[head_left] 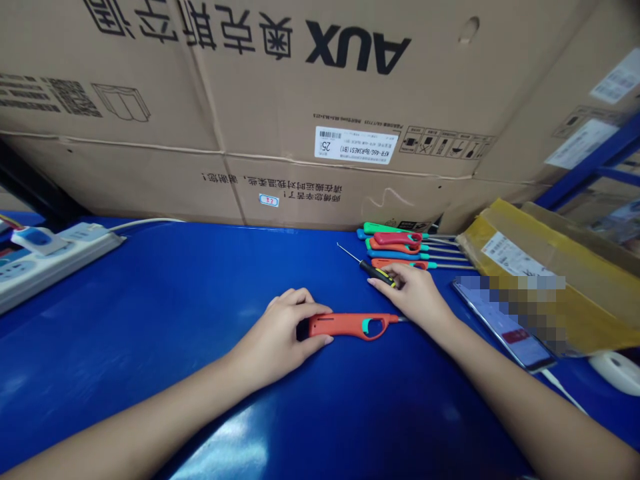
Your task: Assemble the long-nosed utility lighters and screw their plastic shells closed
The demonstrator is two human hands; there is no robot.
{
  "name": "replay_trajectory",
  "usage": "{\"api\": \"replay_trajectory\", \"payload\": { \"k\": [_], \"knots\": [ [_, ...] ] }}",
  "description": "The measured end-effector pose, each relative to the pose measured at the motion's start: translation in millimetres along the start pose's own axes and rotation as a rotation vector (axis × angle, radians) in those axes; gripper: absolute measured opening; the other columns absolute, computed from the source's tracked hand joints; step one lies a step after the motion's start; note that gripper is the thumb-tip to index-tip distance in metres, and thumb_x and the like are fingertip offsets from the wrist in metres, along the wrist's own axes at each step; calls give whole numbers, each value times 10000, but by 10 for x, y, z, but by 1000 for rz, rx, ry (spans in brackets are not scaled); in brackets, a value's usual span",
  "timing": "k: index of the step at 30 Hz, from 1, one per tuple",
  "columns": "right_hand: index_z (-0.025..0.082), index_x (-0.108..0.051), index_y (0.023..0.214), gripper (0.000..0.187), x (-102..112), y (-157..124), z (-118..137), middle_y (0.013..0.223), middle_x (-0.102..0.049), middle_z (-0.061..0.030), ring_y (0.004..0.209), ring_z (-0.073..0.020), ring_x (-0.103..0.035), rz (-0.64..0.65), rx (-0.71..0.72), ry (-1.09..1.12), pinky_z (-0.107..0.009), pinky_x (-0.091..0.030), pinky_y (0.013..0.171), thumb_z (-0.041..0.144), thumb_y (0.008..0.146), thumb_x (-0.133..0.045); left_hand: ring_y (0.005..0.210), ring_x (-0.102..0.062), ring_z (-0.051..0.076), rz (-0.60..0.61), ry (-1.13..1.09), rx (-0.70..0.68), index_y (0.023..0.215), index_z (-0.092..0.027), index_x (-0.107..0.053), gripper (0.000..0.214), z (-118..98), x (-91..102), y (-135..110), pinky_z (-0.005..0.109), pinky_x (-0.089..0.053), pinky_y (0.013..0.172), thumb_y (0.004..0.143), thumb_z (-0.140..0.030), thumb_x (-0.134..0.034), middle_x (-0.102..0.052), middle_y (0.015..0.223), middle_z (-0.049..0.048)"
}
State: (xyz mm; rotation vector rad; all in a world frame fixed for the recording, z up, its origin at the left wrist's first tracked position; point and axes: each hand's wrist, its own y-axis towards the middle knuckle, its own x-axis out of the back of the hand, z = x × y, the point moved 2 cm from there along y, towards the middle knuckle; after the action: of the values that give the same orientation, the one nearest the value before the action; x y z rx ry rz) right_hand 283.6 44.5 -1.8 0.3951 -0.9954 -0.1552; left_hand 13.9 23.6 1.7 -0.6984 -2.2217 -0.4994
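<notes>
My left hand (285, 330) grips the butt end of an orange gas lighter (345, 325) between thumb and fingers. The lighter lies on the blue table with its green trigger and its nozzle pointing right, the nozzle's far part hidden behind my right wrist. In my right hand (413, 290) is a screwdriver-like tool (377, 272) with a black and yellow handle. Its thin metal shaft ends in what looks like a small hooked tip, pointing up and left, away from the lighter. Just behind that hand lies a stack of lighters (397, 241) in red, orange, green and blue.
A phone (500, 327) with a white cable lies at right, against a yellow-taped carton (530, 267). A white mouse (617, 372) is at the right edge. At left is a white power strip (60, 257). A large cardboard box (270, 100) walls off the back.
</notes>
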Motion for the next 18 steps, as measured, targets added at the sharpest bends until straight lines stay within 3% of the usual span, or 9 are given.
{"api": "replay_trajectory", "payload": {
  "k": [6, 12, 15, 18],
  "knots": [
    [177, -730, 822, 325, 14, 2, 36, 627, -659, -30, 522, -166, -523, -35, -33, 92, -300, -396, 502, 501, 813, -707, 989, -616, 241, 4, -8, 8, 1165, -254, -723, 297, -9, 5, 8, 476, -452, 1007, 870, -286, -740, -651, 1032, 49],
    [199, -724, 895, 285, 168, -58, 167, 755, -725, -45, 584, -166, -598, -168, -76, 290, -303, -480, 535, 478, 856, -677, 990, -623, 245, -2, -32, 15, 1164, -229, -732, 329, 1, -9, -11, 461, -446, 975, 843, -284, -779, -674, 1048, 55],
    [206, -700, 882, 305, 273, -118, 251, 580, -616, 8, 462, -137, -527, -215, -115, 399, -283, -445, 442, 506, 890, -645, 953, -620, 242, 2, -39, 3, 1145, -231, -745, 355, -20, -36, -21, 444, -442, 929, 810, -318, -823, -681, 1008, 48],
    [215, -678, 873, 295, 353, -150, 332, 537, -556, 38, 420, -118, -494, -263, -193, 686, -259, -424, 386, 509, 896, -666, 934, -612, 238, 16, -61, -25, 1132, -241, -750, 379, -68, -90, -40, 418, -437, 881, 786, -361, -848, -677, 972, 39]
  ]
}}
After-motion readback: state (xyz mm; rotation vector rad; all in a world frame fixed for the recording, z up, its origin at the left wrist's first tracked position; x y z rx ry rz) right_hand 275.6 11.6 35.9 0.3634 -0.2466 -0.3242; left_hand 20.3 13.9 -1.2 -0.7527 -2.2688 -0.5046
